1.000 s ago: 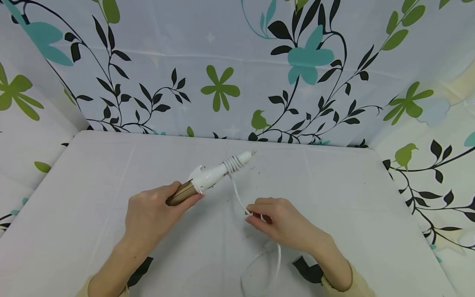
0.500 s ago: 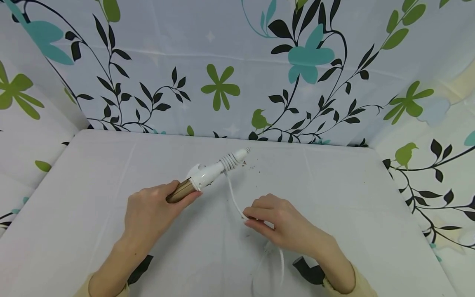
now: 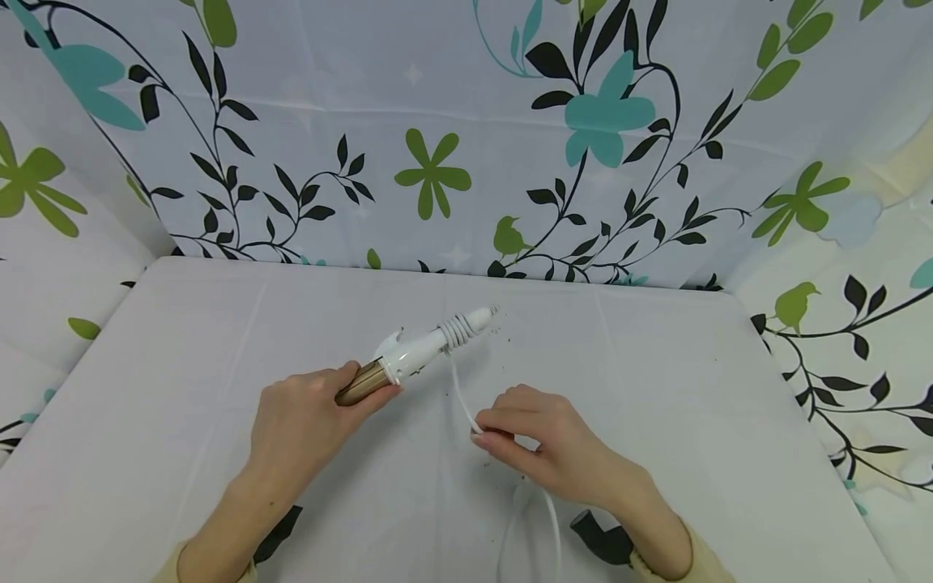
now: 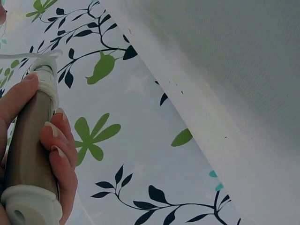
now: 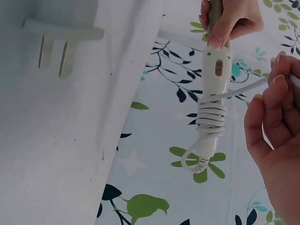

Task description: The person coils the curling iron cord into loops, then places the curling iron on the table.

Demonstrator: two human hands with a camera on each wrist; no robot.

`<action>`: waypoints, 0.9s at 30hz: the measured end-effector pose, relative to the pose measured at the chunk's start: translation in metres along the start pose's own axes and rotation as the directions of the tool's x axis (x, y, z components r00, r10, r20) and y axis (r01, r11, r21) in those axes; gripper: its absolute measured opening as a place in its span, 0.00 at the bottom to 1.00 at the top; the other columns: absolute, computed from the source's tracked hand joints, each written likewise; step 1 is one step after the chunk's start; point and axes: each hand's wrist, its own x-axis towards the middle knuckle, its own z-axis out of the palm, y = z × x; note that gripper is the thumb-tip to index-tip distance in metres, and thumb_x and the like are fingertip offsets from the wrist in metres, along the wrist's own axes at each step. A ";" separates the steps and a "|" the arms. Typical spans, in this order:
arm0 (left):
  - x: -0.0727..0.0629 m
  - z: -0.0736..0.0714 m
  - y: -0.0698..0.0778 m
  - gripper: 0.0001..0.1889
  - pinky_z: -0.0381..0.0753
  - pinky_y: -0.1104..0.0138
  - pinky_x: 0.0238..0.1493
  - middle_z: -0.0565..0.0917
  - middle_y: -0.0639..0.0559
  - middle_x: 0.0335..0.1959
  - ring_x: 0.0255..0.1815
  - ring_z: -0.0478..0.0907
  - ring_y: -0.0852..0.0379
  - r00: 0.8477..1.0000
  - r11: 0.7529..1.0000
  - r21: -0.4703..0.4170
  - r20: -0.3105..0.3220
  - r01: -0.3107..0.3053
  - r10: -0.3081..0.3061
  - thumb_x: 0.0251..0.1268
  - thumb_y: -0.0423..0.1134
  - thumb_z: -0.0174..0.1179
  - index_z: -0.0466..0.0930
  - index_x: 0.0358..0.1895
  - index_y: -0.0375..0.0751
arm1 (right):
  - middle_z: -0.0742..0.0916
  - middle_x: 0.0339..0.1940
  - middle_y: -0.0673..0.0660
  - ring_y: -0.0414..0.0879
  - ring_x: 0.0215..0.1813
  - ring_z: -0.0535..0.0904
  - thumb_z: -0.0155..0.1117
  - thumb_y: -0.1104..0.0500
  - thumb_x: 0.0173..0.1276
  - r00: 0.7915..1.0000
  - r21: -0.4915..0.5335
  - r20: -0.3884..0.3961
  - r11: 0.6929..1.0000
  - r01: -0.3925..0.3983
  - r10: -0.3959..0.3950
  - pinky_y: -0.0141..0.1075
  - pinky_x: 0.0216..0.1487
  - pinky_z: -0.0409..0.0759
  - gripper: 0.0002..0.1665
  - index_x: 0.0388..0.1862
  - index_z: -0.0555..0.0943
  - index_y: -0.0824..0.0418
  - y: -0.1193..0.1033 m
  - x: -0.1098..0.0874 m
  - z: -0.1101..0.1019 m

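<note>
My left hand (image 3: 302,417) grips the gold-brown barrel of a curling iron (image 3: 415,355), held up slantwise over the table. Its white handle points away toward the far right. Several turns of white cord (image 3: 457,332) are wound round the narrow end of that handle. Thumb and fingers of my right hand (image 3: 547,441) pinch the loose cord to the lower right of the iron, and the stretch between is fairly straight. In the left wrist view, thumb and fingers lie round the barrel (image 4: 30,140). A two-pin plug (image 5: 63,30) hangs in the right wrist view.
A white-covered table (image 3: 692,389) lies beneath both hands. Behind it hangs a patterned cloth (image 3: 291,97) with leaves and flowers. A loop of cord (image 3: 555,526) dangles below my right hand. Small dark specks dot the table near the iron's tip.
My right hand has shifted slightly left and down with the pinched cord. The curling iron has moved a little, and the cord loop below has swung to the right.
</note>
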 end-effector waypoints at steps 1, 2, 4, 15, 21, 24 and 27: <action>0.000 0.000 0.000 0.42 0.50 0.72 0.12 0.65 0.57 0.08 0.09 0.53 0.66 1.000 1.000 0.002 0.001 -0.001 0.001 0.67 0.76 0.32 0.78 0.20 0.43 | 0.81 0.31 0.46 0.37 0.36 0.73 0.64 0.63 0.72 1.000 0.025 -0.001 1.000 -0.018 0.018 0.26 0.38 0.73 0.06 0.45 0.84 0.58 -0.001 0.000 0.000; 0.000 0.000 0.000 0.42 0.51 0.72 0.12 0.65 0.57 0.08 0.09 0.53 0.66 1.000 1.000 0.003 0.001 -0.005 0.005 0.68 0.76 0.32 0.78 0.20 0.43 | 0.80 0.31 0.46 0.37 0.36 0.73 0.64 0.64 0.72 0.999 0.047 0.006 0.998 -0.040 0.040 0.26 0.37 0.73 0.07 0.47 0.84 0.58 -0.001 0.000 -0.001; 0.000 0.000 -0.001 0.42 0.51 0.72 0.12 0.65 0.57 0.08 0.09 0.53 0.66 1.000 1.000 0.004 -0.002 -0.008 0.008 0.68 0.76 0.32 0.77 0.20 0.43 | 0.79 0.32 0.46 0.37 0.38 0.73 0.63 0.66 0.72 0.996 0.086 0.032 0.993 -0.081 0.078 0.27 0.37 0.74 0.12 0.51 0.82 0.57 -0.003 0.000 -0.002; 0.004 -0.003 -0.005 0.39 0.49 0.71 0.12 0.59 0.59 0.08 0.10 0.51 0.65 1.000 0.999 0.030 -0.022 -0.010 0.011 0.69 0.76 0.32 0.69 0.17 0.46 | 0.82 0.40 0.47 0.37 0.40 0.75 0.65 0.65 0.70 0.994 0.017 0.022 0.994 -0.104 0.104 0.27 0.39 0.76 0.14 0.53 0.80 0.57 -0.002 -0.001 -0.004; 0.004 -0.003 -0.008 0.39 0.48 0.71 0.12 0.57 0.60 0.09 0.10 0.49 0.65 0.999 0.998 0.049 -0.038 -0.033 0.034 0.70 0.75 0.32 0.67 0.16 0.46 | 0.85 0.39 0.49 0.40 0.40 0.77 0.65 0.63 0.70 0.996 -0.147 -0.084 0.989 -0.002 -0.010 0.25 0.44 0.74 0.10 0.49 0.84 0.61 0.000 0.000 -0.005; 0.005 -0.004 -0.009 0.40 0.50 0.71 0.11 0.61 0.58 0.08 0.10 0.51 0.65 0.998 0.998 0.062 -0.060 -0.030 0.034 0.71 0.74 0.33 0.72 0.18 0.44 | 0.85 0.38 0.49 0.41 0.39 0.77 0.63 0.61 0.73 0.993 -0.187 -0.108 0.982 0.023 -0.043 0.27 0.44 0.74 0.08 0.47 0.85 0.61 0.000 0.001 -0.006; 0.006 -0.008 -0.011 0.40 0.52 0.70 0.11 0.66 0.56 0.08 0.09 0.54 0.64 0.993 0.997 0.069 -0.113 -0.019 0.026 0.71 0.74 0.35 0.77 0.22 0.42 | 0.85 0.38 0.49 0.42 0.39 0.77 0.60 0.59 0.75 0.988 -0.230 -0.138 0.973 0.030 -0.063 0.29 0.44 0.76 0.10 0.45 0.86 0.60 -0.001 0.002 -0.007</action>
